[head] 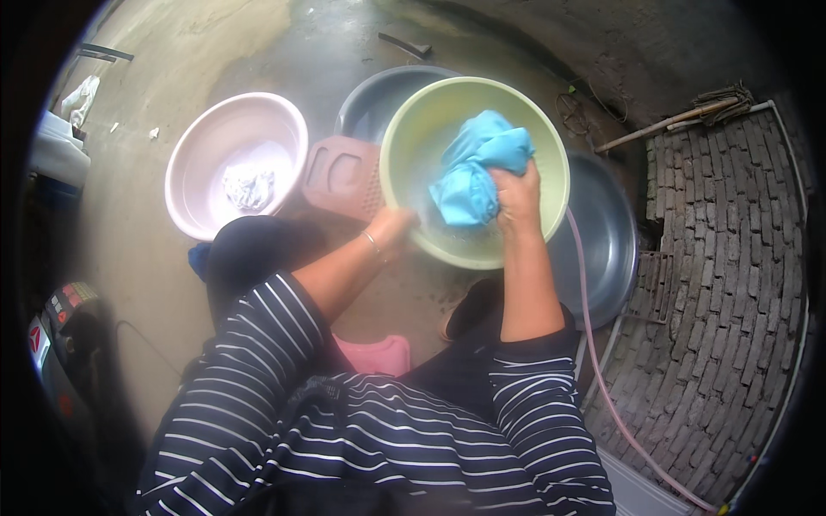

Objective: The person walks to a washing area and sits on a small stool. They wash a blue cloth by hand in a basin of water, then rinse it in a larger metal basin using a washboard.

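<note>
My right hand (520, 198) is closed around a bunched light-blue cloth (476, 169), inside a pale green plastic basin (550, 138). At the basin's near left side, my left hand (395, 227) grips the rim; its fingertips are hidden. Some water shows in the bottom of this basin beneath the cloth. A brown plastic washboard (337, 175) lies just left of the basin, partly covered by it. Further left, a pale pink basin (193, 145) holds a crumpled white cloth (250, 184).
Large grey basins (368, 97) (610, 238) stand behind and to the right of the green one. A pink hose (590, 342) runs along the right, beside brick paving (729, 258). Between my legs is a pink plastic stool (377, 355). A wooden-handled mop (671, 126) lies at the far right.
</note>
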The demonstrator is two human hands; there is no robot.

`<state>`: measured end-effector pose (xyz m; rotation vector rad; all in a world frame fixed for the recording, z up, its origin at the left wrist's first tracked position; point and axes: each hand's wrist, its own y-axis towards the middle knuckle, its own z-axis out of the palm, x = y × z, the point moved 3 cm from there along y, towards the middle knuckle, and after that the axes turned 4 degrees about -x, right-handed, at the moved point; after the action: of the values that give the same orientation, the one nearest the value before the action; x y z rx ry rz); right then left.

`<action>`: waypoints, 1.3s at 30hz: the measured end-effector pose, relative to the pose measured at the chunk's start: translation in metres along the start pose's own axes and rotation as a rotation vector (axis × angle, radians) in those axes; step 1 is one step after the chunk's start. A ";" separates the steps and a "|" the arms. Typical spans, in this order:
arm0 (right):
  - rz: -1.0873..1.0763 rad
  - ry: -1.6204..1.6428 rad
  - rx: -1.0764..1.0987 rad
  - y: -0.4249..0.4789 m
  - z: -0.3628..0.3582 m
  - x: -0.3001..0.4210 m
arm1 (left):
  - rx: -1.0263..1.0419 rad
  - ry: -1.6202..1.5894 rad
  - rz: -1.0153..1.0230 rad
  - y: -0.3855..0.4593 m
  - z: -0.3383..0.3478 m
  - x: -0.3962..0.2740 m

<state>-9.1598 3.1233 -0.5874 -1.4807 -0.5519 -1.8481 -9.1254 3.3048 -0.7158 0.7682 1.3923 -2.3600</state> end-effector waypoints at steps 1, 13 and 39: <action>-0.038 0.034 -0.017 0.000 -0.001 0.012 | -0.002 -0.004 -0.003 0.001 0.003 -0.002; -0.123 0.297 -0.210 0.015 -0.042 0.024 | 0.002 -0.199 -0.040 0.006 0.017 -0.001; 0.200 0.938 -0.366 0.176 -0.158 0.017 | -0.404 0.842 1.205 0.189 0.242 -0.228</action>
<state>-9.1370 2.8906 -0.6287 -0.6653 0.3856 -2.2637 -8.9171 2.9978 -0.6242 1.8638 1.0293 -0.8089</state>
